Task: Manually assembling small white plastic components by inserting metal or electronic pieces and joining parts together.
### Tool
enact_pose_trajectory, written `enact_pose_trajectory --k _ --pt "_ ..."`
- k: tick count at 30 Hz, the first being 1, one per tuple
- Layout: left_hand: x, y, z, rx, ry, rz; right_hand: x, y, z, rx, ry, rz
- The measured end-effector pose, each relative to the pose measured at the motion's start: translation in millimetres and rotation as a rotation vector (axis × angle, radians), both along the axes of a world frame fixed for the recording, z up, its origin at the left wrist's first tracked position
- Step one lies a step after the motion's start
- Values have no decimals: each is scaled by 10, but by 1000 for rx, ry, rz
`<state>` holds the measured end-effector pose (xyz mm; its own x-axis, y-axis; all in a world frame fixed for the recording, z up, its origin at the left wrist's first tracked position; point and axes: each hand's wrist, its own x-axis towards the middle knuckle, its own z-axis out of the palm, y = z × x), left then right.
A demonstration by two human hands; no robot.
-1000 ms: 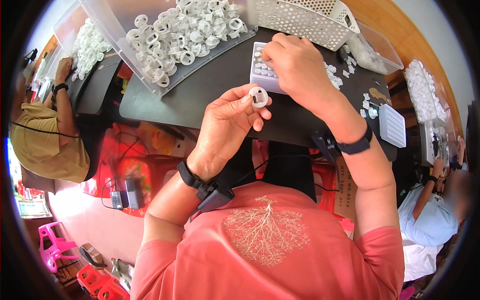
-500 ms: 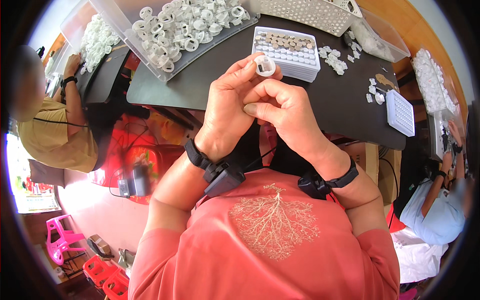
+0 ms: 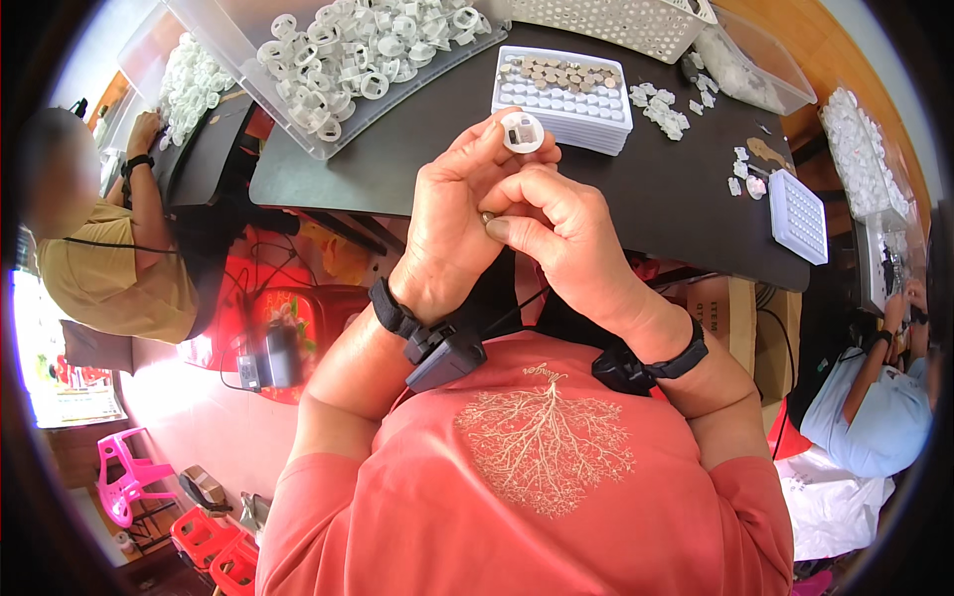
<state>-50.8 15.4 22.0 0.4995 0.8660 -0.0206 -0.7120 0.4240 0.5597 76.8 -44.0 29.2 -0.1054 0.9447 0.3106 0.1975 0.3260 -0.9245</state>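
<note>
While both hands sit close together on the near side of the white tray stack [image 3: 596, 137], I see the round white part [image 3: 523, 131] up at the fingertips of the left hand [image 3: 452, 199], pinched between thumb and forefinger. Its face is turned up toward my camera, uncovered, just short of the stack's near edge. The right hand [image 3: 561, 214] has thumb and forefinger closed on a small metallic disc [image 3: 487, 216], close by the left palm; I can't tell whether it touches.

Only the disc's edge shows, since the right thumb covers the rest. The left hand's other fingers are partly hidden behind the right hand and the part. Beyond the stack, the perforated basket [image 3: 616, 25] runs off the upper edge of my view, as does the clear bin [image 3: 238, 74] to the stack's left.

The part looks pale, with a ring-like rim around a squarish recess, greyish inside, with a dark patch on its left; finer detail is too small for me.
</note>
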Motion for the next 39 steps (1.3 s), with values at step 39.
enact_pose_trajectory --k 39 --pt "-67 -84 -168 172 143 85 318 317 200 -113 151 -16"
